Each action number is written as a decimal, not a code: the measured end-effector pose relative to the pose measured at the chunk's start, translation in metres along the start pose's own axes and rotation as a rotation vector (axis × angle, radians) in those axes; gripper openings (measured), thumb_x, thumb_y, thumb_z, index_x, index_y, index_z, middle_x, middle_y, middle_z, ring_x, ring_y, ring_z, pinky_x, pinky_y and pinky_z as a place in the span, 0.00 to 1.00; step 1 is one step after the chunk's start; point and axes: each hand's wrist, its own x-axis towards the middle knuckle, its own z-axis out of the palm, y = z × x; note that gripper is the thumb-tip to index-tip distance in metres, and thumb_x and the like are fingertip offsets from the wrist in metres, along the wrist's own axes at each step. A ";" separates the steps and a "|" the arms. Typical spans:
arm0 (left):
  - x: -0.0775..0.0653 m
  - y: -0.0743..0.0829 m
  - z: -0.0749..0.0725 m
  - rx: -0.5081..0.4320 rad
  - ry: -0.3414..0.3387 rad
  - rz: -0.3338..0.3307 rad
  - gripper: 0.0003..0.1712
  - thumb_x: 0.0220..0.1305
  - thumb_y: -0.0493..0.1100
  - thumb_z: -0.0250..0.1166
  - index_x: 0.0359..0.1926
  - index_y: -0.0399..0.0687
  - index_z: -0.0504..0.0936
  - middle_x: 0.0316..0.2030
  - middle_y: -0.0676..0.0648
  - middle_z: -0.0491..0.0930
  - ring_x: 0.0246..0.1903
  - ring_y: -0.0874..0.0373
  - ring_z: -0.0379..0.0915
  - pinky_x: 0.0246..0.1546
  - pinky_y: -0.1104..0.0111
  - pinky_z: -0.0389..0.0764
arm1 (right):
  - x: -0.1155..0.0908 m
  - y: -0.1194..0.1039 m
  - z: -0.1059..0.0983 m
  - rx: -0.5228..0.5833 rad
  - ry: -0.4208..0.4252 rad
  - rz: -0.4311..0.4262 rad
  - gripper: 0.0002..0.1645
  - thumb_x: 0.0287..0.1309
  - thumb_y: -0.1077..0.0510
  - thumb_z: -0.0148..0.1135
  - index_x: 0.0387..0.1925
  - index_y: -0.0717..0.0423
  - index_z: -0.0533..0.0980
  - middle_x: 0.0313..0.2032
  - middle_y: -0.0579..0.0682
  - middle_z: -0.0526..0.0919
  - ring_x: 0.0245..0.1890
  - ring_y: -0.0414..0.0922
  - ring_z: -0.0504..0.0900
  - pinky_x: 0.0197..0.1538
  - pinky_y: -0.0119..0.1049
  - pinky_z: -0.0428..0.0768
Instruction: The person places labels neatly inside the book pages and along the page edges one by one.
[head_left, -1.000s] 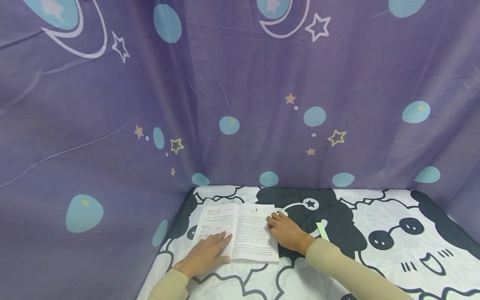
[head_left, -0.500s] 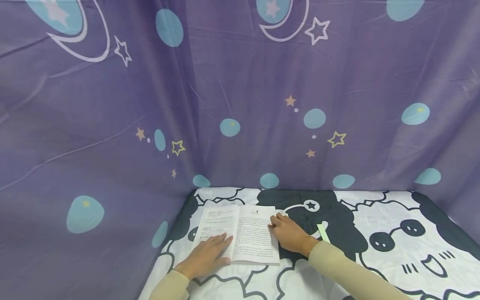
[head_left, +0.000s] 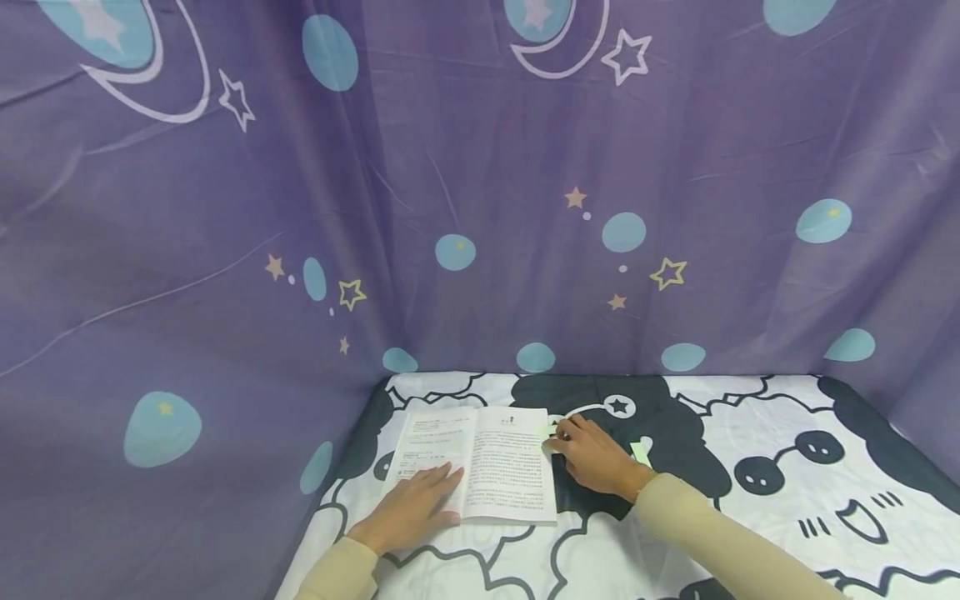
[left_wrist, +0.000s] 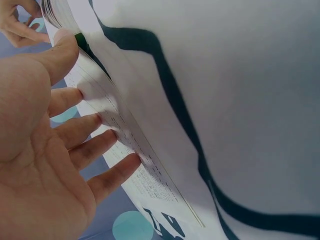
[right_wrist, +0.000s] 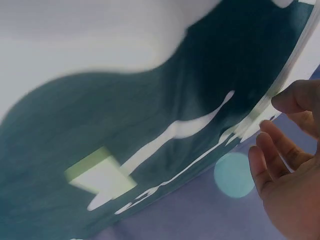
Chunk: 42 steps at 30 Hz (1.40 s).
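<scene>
An open book (head_left: 510, 475) with printed pages lies on the cloth. My left hand (head_left: 411, 510) rests on its left page with fingers outstretched; the left wrist view shows the fingertips (left_wrist: 132, 160) along the paper. At the right page's outer edge is my right hand (head_left: 596, 454), its fingers loosely bent. A pale green sticky tab (head_left: 542, 431) shows on that page's upper outer edge, right by these fingers. In the right wrist view the thumb (right_wrist: 292, 97) is at the book's edge, the other fingers spread apart below. A pale green sticky note pad (head_left: 640, 452) lies right of the right hand.
The cloth (head_left: 517, 554) is white and black with cartoon sheep. A purple curtain (head_left: 487, 167) with moons and stars rises behind the cloth and along its left side.
My right hand has drawn slightly right, away from the page edge, and the pale green tab there has come into sight. The left hand stays on the left page.
</scene>
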 end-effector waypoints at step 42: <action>0.001 -0.002 0.002 -0.014 0.031 0.055 0.43 0.66 0.62 0.65 0.75 0.46 0.69 0.73 0.36 0.65 0.71 0.34 0.63 0.66 0.34 0.68 | -0.108 0.069 -0.042 0.021 -0.038 0.131 0.18 0.49 0.43 0.80 0.36 0.51 0.89 0.36 0.42 0.83 0.38 0.42 0.74 0.33 0.36 0.69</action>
